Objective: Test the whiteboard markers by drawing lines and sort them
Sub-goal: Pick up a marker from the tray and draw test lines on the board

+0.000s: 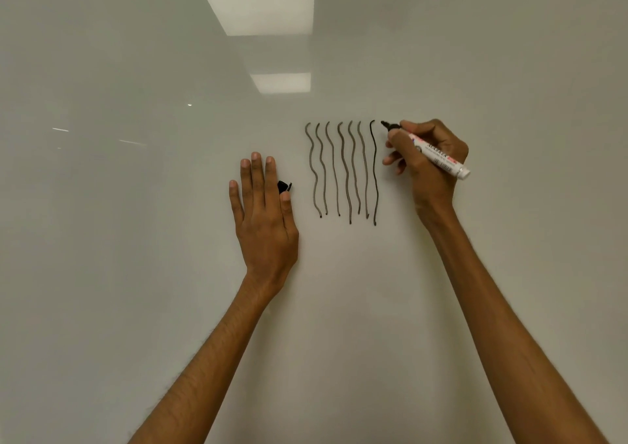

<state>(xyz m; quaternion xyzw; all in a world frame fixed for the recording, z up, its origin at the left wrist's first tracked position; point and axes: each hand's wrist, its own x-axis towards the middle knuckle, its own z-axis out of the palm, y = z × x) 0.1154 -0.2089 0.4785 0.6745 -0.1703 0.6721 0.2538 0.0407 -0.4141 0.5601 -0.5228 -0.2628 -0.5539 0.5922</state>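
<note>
My right hand (428,158) grips a white-barrelled black marker (438,158). Its uncapped tip (385,124) is at the whiteboard (475,52), just right of the top of the last line. Several wavy vertical lines (343,171) are drawn on the board; the rightmost line (374,171) is dark black and the ones to its left are greyer. My left hand (265,216) lies flat against the board left of the lines, fingers straight. The black marker cap (284,186) is pinched between its thumb and index finger.
The glossy whiteboard fills the whole view and reflects ceiling light panels (265,1) at the top. No other markers or containers are in view.
</note>
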